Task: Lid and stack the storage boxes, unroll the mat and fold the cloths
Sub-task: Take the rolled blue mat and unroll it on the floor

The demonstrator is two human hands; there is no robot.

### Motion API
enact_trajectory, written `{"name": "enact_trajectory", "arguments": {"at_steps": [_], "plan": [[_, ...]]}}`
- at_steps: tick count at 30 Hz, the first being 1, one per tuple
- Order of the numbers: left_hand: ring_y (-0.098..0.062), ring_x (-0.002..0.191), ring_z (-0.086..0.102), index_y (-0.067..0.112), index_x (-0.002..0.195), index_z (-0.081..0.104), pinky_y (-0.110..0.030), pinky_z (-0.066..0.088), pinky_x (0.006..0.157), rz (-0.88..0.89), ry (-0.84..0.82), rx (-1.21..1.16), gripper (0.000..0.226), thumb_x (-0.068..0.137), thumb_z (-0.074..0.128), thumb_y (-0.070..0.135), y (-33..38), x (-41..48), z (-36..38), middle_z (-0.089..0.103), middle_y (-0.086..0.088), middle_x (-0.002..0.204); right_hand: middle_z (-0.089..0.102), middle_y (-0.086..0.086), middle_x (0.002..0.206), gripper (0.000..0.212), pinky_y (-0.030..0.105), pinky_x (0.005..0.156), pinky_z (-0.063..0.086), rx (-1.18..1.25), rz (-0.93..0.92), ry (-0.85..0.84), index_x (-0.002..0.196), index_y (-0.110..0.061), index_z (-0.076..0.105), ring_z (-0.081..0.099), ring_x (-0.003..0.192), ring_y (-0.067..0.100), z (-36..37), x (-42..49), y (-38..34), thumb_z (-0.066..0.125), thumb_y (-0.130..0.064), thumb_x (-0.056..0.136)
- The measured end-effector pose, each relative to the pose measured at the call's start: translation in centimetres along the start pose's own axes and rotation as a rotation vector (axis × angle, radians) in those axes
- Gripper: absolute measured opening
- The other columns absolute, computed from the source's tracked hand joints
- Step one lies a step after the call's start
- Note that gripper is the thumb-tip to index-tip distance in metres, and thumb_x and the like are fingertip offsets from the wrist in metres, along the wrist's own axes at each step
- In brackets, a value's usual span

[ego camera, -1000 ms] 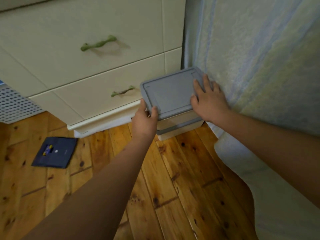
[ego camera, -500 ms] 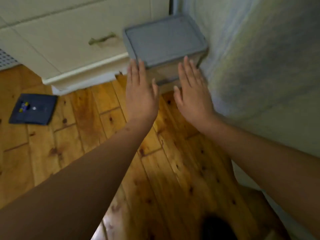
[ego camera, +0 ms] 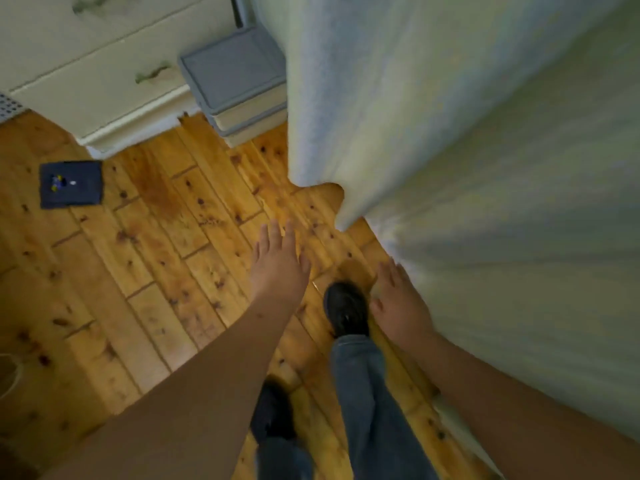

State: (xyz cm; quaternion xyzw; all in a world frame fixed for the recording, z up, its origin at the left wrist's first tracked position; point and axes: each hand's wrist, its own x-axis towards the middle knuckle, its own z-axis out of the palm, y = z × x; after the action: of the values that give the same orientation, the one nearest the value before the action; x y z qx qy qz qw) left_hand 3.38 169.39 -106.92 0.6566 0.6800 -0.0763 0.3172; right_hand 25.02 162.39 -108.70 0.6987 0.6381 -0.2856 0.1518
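Stacked storage boxes point(ego camera: 242, 112), grey lid point(ego camera: 232, 69) on top, contents hidden, sit tucked between the drawer chest point(ego camera: 104, 81) and the bed point(ego camera: 450, 133). Left hand point(ego camera: 277, 268) and right hand point(ego camera: 398, 303) hover over bare wooden floor point(ego camera: 156, 254), each grip wide, holding nothing. A dark blue cloth point(ego camera: 71, 183) lies well apart.

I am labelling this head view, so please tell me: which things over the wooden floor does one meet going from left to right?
dark blue cloth → left hand → black shoe → right hand
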Motion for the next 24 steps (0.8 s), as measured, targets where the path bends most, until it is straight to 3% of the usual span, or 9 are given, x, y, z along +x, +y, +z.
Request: {"name": "enact_trajectory", "arguments": {"at_steps": [4, 9, 15, 18, 21, 24], "plan": [[-0.021, 0.152, -0.004, 0.021, 0.155, -0.009, -0.043, 0.022, 0.120, 0.107, -0.245, 0.140, 0.067, 0.103, 0.028, 0.040, 3.5, -7.6, 2.8, -0.006, -0.003, 0.165, 0.005, 0.012, 0.163, 0.071, 0.035, 0.119, 0.019, 0.143, 0.213, -0.142, 0.155, -0.011, 0.003, 0.010, 0.150, 0.026, 3.3, -9.1, 4.2, 0.039, -0.037, 0.100], [-0.020, 0.152, 0.000, 0.021, 0.156, -0.004, -0.044, 0.021, 0.121, 0.158, -0.463, 0.205, 0.068, 0.103, 0.031, 0.042, 5.7, -10.5, 10.9, 0.002, -0.002, 0.165, 0.016, 0.002, 0.161, 0.080, 0.040, 0.115, 0.032, 0.330, 0.291, -0.188, 0.155, -0.023, 0.005, 0.025, 0.146, 0.025, 9.0, -10.9, 8.2, 0.051, -0.046, 0.093], [-0.028, 0.139, 0.038, 0.019, 0.157, 0.008, -0.042, 0.041, 0.106, 0.119, -0.399, 0.035, 0.070, 0.099, 0.043, 0.036, 7.5, -5.0, 22.1, 0.024, -0.008, 0.160, 0.019, 0.006, 0.160, 0.075, 0.043, 0.118, 0.023, 0.645, 0.284, -0.106, 0.154, -0.018, 0.014, 0.020, 0.147, 0.029, 15.2, -2.6, 12.1, 0.056, -0.030, 0.093], [-0.029, 0.134, 0.043, 0.018, 0.156, 0.012, -0.040, 0.043, 0.104, 0.115, -0.290, -0.109, 0.074, 0.094, 0.051, 0.030, 8.3, -1.1, 26.8, 0.030, -0.009, 0.156, 0.027, 0.006, 0.156, 0.074, 0.037, 0.115, 0.024, 0.728, 0.319, -0.066, 0.153, -0.017, 0.018, 0.026, 0.144, 0.028, 17.8, 2.2, 13.1, 0.056, -0.030, 0.091], [-0.027, 0.141, 0.035, 0.015, 0.156, 0.002, -0.033, 0.037, 0.105, 0.032, -0.246, -0.366, 0.085, 0.092, 0.056, 0.024, 9.1, 4.0, 30.9, 0.020, -0.009, 0.161, 0.040, 0.012, 0.148, 0.065, 0.034, 0.104, 0.035, 0.941, 0.461, 0.048, 0.148, -0.011, 0.028, 0.040, 0.135, 0.030, 20.4, 7.8, 14.3, 0.057, -0.023, 0.091], [-0.021, 0.132, 0.042, 0.012, 0.156, 0.001, -0.022, 0.043, 0.085, -0.108, -0.298, -0.640, 0.085, 0.092, 0.057, 0.019, 10.4, 7.4, 32.9, 0.028, -0.008, 0.158, 0.046, 0.016, 0.144, 0.057, 0.038, 0.097, 0.041, 1.138, 0.590, 0.048, 0.145, -0.009, 0.035, 0.047, 0.129, 0.034, 22.0, 11.4, 15.0, 0.053, -0.023, 0.092]]}}
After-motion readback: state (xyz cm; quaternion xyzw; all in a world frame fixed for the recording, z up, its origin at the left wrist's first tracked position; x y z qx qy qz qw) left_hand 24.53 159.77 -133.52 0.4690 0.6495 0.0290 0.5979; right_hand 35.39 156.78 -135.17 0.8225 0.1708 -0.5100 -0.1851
